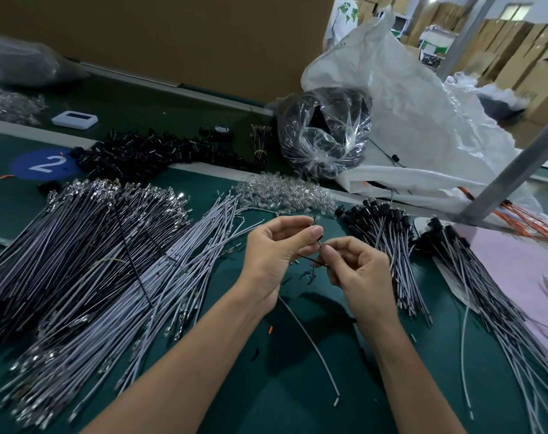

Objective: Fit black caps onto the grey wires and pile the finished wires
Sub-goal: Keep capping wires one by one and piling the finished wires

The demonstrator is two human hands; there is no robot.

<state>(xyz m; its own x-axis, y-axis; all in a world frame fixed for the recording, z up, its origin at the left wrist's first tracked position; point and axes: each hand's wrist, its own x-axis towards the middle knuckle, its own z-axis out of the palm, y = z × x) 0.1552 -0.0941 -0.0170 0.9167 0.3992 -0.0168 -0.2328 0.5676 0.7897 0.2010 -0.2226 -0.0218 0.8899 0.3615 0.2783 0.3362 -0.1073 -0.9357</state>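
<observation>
Head view: both hands meet just above the centre of the green table. The left hand pinches a small black cap between thumb and forefinger, its other fingers curled. The right hand, at 3 o'clock of the left one, pinches a thin wire tip that touches the cap. A grey wire comes out from under the left palm and curves toward 6 o'clock; I cannot tell whether it is the one being pinched.

At 9 o'clock lies a broad pile of uncapped wires. At 3 o'clock lie the finished wires, their black heads pointing to 12 o'clock. Loose black caps are heaped at 11 o'clock beside a blue disc marked 2. Clear pieces sit at 12 o'clock, with a clear bag and a white sack beyond.
</observation>
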